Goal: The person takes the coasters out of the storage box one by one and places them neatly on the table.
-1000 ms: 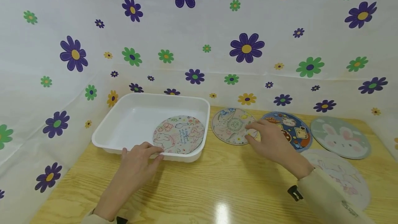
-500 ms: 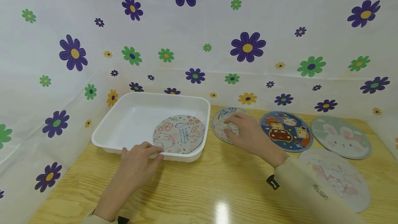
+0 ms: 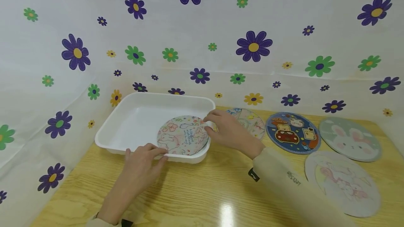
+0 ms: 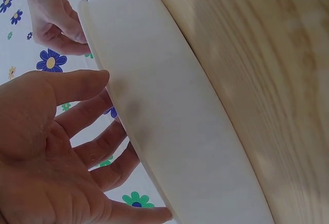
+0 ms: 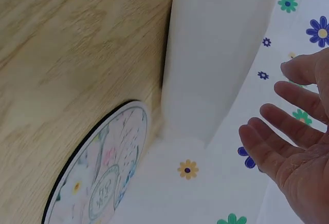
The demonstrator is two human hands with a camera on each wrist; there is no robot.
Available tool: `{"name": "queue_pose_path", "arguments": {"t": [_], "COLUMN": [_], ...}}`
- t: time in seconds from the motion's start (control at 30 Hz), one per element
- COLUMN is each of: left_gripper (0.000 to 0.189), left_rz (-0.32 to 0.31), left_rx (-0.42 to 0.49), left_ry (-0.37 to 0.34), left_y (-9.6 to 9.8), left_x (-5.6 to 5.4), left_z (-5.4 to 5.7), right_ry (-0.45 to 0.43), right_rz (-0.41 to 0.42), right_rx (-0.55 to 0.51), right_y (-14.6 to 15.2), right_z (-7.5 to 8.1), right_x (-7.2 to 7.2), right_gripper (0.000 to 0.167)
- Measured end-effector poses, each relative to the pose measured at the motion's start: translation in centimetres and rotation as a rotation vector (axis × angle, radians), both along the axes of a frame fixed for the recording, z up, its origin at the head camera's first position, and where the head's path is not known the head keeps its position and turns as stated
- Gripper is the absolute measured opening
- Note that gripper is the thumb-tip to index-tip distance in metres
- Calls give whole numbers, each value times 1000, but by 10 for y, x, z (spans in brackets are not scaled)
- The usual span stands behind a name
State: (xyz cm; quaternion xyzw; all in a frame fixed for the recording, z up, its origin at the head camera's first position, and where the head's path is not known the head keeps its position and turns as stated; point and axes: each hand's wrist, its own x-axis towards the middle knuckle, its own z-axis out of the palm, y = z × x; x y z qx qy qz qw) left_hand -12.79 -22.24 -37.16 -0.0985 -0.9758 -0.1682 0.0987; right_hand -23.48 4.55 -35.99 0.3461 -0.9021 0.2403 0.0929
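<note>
My left hand (image 3: 142, 167) grips the near rim of a white plastic tray (image 3: 123, 129); in the left wrist view its thumb lies at the rim and the fingers reach behind it. Inside the tray, at its right end, is a round mat (image 3: 181, 136) printed with pink line drawings. My right hand (image 3: 228, 129) is above the tray's right rim, thumb and fingers apart, holding nothing. Behind it a round pastel floral mat (image 3: 252, 122) lies on the table, partly covered by the hand in the head view; the right wrist view shows more of it.
On the wooden table (image 3: 240, 178), further right, lie a dark blue cartoon mat (image 3: 293, 132), a grey-green rabbit mat (image 3: 350, 139) and a pale mat (image 3: 344, 185) with pink figures. A white flower-printed cloth (image 3: 214, 59) hangs behind and at the left.
The right hand has travelled left, from the blue mat's edge, across the floral mat, to the tray's right rim. The left hand stays on the near rim. The mats have not moved.
</note>
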Motion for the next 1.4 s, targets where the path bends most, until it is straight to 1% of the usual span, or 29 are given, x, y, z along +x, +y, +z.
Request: {"name": "queue_pose_path", "arguments": {"t": [0.13, 0.27, 0.4, 0.53, 0.67, 0.77, 0.87, 1.07, 1.27, 1.4], "left_gripper": [17, 18, 18, 18, 19, 19, 19, 20, 19, 19], "left_rz": [9, 13, 16, 14, 5, 2, 1, 6, 13, 9], "left_rx": [-2, -4, -9, -15, -17, -17, -19, -24, -25, -29], "left_ry": [1, -12, -21, -11, -9, -9, -9, -14, -8, 7], "left_y": [0, 0, 0, 1, 2, 3, 4, 3, 2, 3], "left_x": [1, 2, 2, 1, 0, 0, -1, -1, -1, -1], "left_z": [1, 1, 1, 1, 1, 1, 0, 1, 0, -1], "right_ry": [15, -24, -88, -153, -195, -189, -154, -99, -78, -68], "right_rz": [58, 68, 47, 11, -32, -55, -78, -137, -178, -185], "right_rx": [-3, 21, 70, 123, 181, 225, 278, 390, 526, 555], "right_y": [-15, -28, -39, -49, -57, -62, -67, -76, -82, -82], "right_z": [1, -1, -6, -11, -16, -21, -26, -30, -31, -32], "right_x": [-6, -12, -22, -31, -38, -43, -48, -55, -57, -57], "right_gripper": [23, 25, 28, 32, 36, 39, 41, 45, 51, 51]}}
